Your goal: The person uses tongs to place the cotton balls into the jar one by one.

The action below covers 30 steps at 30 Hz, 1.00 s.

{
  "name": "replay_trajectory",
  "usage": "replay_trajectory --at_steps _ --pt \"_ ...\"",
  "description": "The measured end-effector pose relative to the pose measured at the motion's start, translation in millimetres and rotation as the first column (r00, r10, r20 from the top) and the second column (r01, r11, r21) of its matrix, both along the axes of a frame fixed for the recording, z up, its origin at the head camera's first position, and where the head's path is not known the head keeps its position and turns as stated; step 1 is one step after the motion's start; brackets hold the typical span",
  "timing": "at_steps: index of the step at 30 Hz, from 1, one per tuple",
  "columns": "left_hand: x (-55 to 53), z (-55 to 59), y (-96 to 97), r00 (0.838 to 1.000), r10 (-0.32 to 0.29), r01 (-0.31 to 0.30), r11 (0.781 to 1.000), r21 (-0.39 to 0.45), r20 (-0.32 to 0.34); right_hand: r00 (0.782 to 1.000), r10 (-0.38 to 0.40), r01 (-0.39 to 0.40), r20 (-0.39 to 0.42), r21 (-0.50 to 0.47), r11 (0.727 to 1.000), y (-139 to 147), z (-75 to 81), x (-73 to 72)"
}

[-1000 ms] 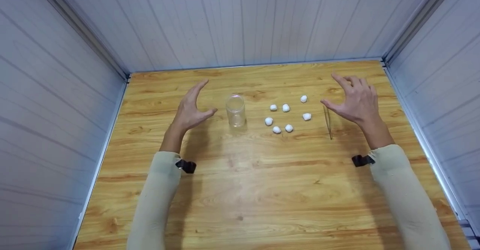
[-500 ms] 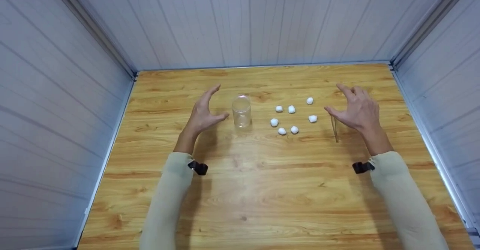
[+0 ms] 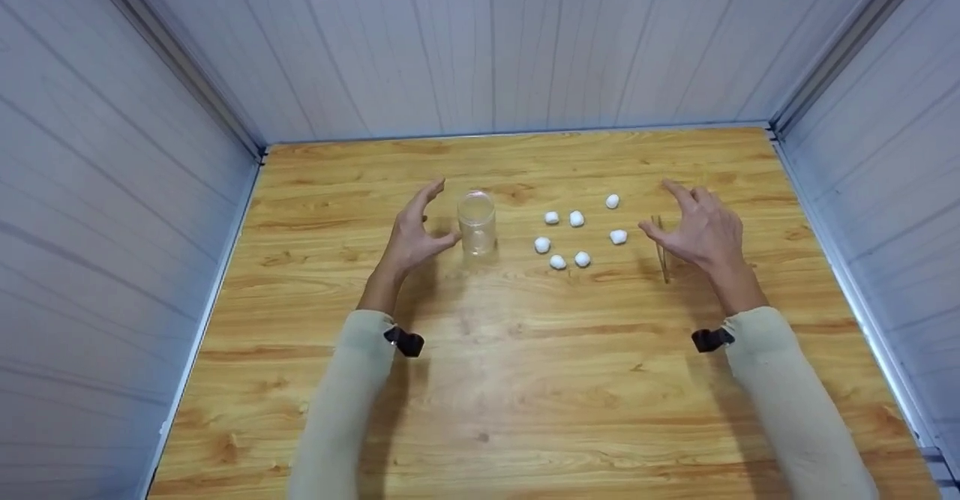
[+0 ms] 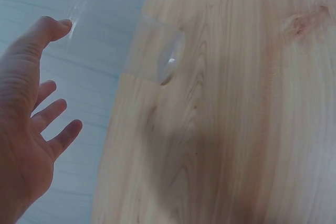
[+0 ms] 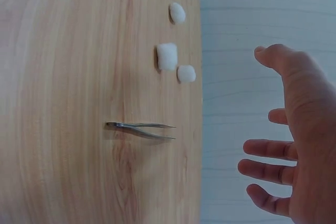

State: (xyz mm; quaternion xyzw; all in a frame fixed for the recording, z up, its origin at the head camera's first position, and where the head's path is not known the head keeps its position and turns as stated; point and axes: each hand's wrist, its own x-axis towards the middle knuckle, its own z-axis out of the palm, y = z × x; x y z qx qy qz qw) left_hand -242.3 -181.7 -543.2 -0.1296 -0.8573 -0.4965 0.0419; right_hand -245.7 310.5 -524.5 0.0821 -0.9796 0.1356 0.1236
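A clear, transparent cylindrical cup (image 3: 478,223) stands upright just beside the left hand (image 3: 416,234), on its thumb side; whether the thumb tip touches it I cannot tell. That hand grips nothing, its fingers spread from the thumb, a gap likely wide enough for the cup. Thin metal tweezers (image 5: 131,126) lie flat below the right hand's thumb, presumably within easy reach; the right hand (image 3: 705,230) is likewise spread, holding nothing. Between the hands, seven white cotton-like balls (image 3: 576,218) sit apart, probably so each can be picked singly, on the yellowish wood-grain table (image 3: 487,380).
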Motion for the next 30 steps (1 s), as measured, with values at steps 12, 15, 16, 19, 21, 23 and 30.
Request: replay_trajectory --at_steps 12,15,16,19,21,23,30 --pt "-1.1 -14.5 7.9 0.998 0.023 -0.027 0.998 0.064 0.064 0.986 -0.071 0.071 0.148 0.007 0.997 1.1 -5.6 1.9" --pt "0.0 -16.9 9.2 0.996 0.024 -0.031 0.997 0.076 0.090 0.981 -0.089 0.089 0.172 0.006 0.996 1.7 -7.9 1.9" --pt "0.4 -17.8 9.3 0.995 0.023 -0.031 0.996 0.078 0.098 0.979 -0.094 0.095 0.181 0.006 0.995 1.7 -9.0 1.6" --pt "1.2 -19.9 9.9 0.994 0.021 -0.031 0.995 0.092 0.110 0.977 -0.100 0.101 0.190 0.002 0.995 2.4 -12.3 0.7" --pt "1.1 -20.9 10.7 0.994 0.018 -0.029 0.995 0.099 0.109 0.976 -0.098 0.100 0.196 -0.002 0.995 3.1 -14.6 0.3" --pt "0.6 -22.0 12.2 0.994 0.014 -0.025 0.995 0.102 0.107 0.975 -0.095 0.098 0.200 -0.007 0.995 4.1 -17.2 -0.1" --pt "0.3 -25.6 19.2 0.988 0.021 -0.036 0.995 0.096 0.154 0.960 -0.101 0.106 0.262 -0.008 0.994 7.9 -25.8 1.4"
